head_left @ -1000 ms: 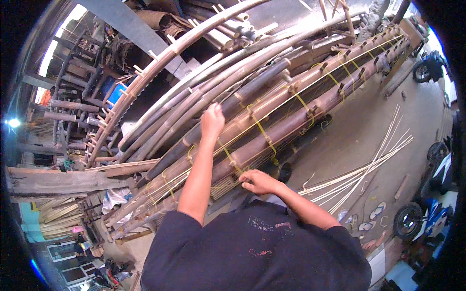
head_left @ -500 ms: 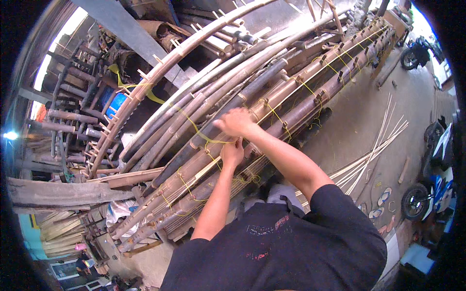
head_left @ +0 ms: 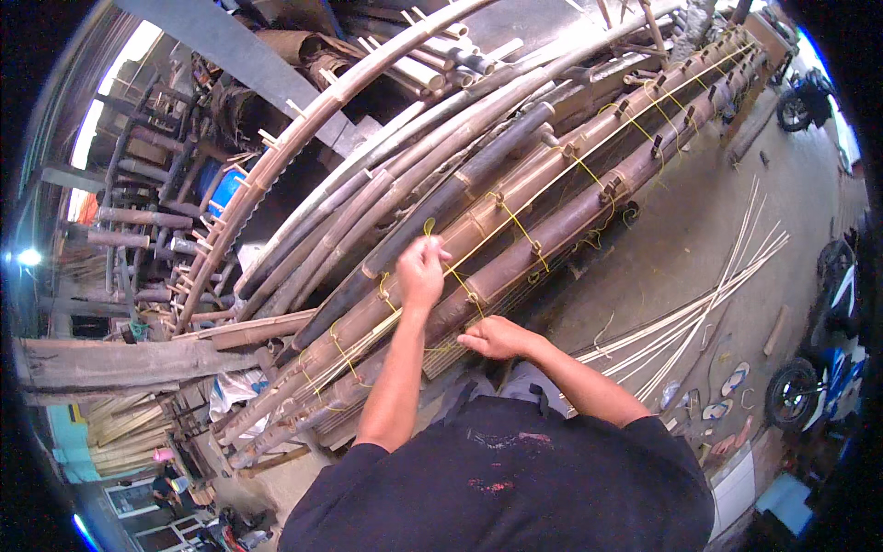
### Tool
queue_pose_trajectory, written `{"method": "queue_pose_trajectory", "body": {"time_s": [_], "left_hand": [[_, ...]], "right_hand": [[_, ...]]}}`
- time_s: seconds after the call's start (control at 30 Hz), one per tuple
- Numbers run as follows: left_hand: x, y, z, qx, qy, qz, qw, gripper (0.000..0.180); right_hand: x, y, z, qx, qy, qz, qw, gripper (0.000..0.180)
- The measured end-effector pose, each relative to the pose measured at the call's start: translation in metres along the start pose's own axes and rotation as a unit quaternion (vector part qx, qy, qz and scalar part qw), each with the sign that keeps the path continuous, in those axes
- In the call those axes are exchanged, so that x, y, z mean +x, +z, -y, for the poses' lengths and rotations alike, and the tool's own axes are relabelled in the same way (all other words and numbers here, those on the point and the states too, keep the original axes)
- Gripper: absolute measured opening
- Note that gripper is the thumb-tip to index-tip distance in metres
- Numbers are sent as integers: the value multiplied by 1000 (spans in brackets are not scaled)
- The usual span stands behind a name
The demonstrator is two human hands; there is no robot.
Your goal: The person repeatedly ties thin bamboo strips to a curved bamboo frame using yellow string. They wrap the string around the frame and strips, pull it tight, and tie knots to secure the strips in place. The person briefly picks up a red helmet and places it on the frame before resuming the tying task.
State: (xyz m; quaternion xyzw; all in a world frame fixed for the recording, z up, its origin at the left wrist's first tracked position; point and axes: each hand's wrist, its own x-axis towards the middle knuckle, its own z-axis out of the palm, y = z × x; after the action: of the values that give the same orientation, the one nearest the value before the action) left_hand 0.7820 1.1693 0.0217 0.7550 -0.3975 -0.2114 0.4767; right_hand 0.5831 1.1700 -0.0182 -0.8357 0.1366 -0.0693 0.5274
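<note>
Two long brown bamboo poles lie side by side, the far pole point(head_left: 543, 179) and the near pole point(head_left: 552, 225), tied across with yellow cord point(head_left: 516, 217) at several places. My left hand point(head_left: 421, 273) is closed in a fist over the far pole, gripping a yellow cord; a small loop of it sticks up above the fingers. From there the cord crosses the near pole toward my right hand point(head_left: 501, 338). That hand is closed at the near pole's close side, fingertips pinched on the cord there. Thin pale strips run lengthwise along the poles.
Beyond the poles lie dark bamboo poles point(head_left: 506, 152) and a curved bamboo rail point(head_left: 313, 115) with short pegs. A bundle of thin bamboo sticks point(head_left: 685, 317) rests on the floor at right, near sandals point(head_left: 727, 391) and a motorbike point(head_left: 800, 391). A wooden plank point(head_left: 101, 363) juts in at left.
My right hand has come down from above the far pole to the near pole's close side. My left hand has risen slightly leftward. The long yellow strip trailing over the dark poles is drawn in.
</note>
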Motion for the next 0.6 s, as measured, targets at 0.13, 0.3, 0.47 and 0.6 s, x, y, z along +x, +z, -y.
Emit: {"method": "queue_pose_trajectory", "body": {"time_s": [0.13,0.3,0.47,0.6], "left_hand": [[82,-7,7,101,153,-143,973,27],[92,-15,75,266,23,-36,963,30],[26,-97,38,266,46,-35,962,30],[-69,-146,123,185,44,221,956,30]], "right_hand": [[-12,11,-13,-226,-89,-39,969,41],[-8,34,30,-286,-14,-46,957,23],[6,111,39,303,115,-30,946,22],[49,135,71,651,212,-374,626,19]]}}
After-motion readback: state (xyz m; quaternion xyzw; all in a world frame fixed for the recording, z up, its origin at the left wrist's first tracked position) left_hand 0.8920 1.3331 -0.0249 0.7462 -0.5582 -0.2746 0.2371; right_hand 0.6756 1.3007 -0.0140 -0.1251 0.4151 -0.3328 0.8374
